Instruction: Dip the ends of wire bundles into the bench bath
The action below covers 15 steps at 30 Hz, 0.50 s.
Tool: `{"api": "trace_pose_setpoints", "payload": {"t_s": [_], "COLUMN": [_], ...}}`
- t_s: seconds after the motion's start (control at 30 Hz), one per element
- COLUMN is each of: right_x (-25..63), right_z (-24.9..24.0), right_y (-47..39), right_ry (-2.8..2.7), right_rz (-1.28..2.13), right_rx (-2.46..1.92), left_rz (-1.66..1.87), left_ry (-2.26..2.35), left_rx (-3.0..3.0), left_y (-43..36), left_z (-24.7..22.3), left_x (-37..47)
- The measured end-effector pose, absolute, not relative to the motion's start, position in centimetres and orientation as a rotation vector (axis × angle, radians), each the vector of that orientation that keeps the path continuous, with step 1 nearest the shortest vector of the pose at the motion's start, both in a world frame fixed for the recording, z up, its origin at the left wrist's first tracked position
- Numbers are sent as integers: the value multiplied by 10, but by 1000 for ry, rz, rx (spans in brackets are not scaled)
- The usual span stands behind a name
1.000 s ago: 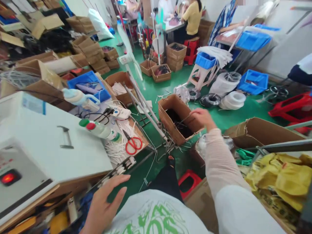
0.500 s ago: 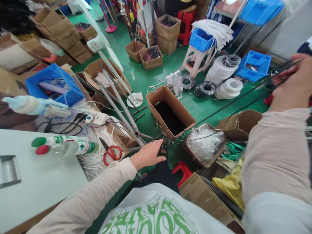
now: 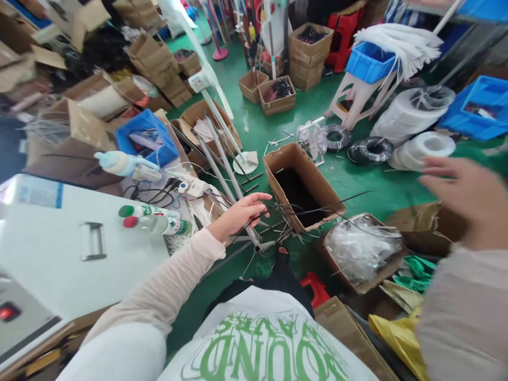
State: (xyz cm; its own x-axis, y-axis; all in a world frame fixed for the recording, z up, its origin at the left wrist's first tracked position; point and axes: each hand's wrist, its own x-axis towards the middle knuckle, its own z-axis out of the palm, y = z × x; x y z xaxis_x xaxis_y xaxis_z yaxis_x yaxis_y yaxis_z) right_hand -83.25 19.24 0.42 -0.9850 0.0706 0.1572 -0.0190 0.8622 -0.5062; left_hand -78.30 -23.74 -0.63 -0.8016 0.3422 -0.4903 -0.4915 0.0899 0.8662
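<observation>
My left hand (image 3: 241,216) is closed on thin black cords (image 3: 305,211), its index finger stretched out. The cords run loosely to the right from its fingers, over the near part of an open cardboard box (image 3: 331,193) with a dark inside. Off to the right, my right hand (image 3: 462,196) is raised and smeared by motion. Its fingers point left, apart from the cords, and nothing shows in them. Below my left hand stand grey metal tubes (image 3: 227,172), with cord scraps around their foot.
To the right stands a carton of clear plastic scraps (image 3: 361,246). Black and white coils (image 3: 371,152) lie on the green floor. At left are a white cabinet (image 3: 59,233), bottles (image 3: 156,225) and a power strip (image 3: 192,185). A red stool (image 3: 315,288) is close by my legs.
My right hand has let go of the black cords, which were stretched taut between both hands and now hang slack from my left. My view has turned left.
</observation>
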Motion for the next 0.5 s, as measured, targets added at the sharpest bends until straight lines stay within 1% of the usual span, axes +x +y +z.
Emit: {"api": "trace_pose_setpoints", "payload": {"t_s": [0.07,0.1,0.13,0.2,0.3,0.4,0.5], "right_x": [-822,-816,-812,-808,-814,-823,-827], "right_z": [-6,-11,-14,-20,-22,-21,-18], "right_y": [117,78,41,-16,-53,-52,-45], "right_ry": [-2804,-2687,-2599,-2503,-2490,-2473,-2549], "right_rz": [1172,1403,1545,1762,2059,2181,2067], "right_rx": [369,698,891,1078,1316,1448,1353], "left_rz": [1782,1774,1762,1744,1772,1821,1805], "left_ry": [1805,1824,1845,1900,1990,2036,2116], "left_rx": [-118,-95,-68,-18,22,43,69], "left_y": [-239,-239,-239,-240,-245,-253,-260], "left_z": [2,5,8,13,20,24,28], "left_x": [-781,-780,-779,-777,-775,-774,-775]}}
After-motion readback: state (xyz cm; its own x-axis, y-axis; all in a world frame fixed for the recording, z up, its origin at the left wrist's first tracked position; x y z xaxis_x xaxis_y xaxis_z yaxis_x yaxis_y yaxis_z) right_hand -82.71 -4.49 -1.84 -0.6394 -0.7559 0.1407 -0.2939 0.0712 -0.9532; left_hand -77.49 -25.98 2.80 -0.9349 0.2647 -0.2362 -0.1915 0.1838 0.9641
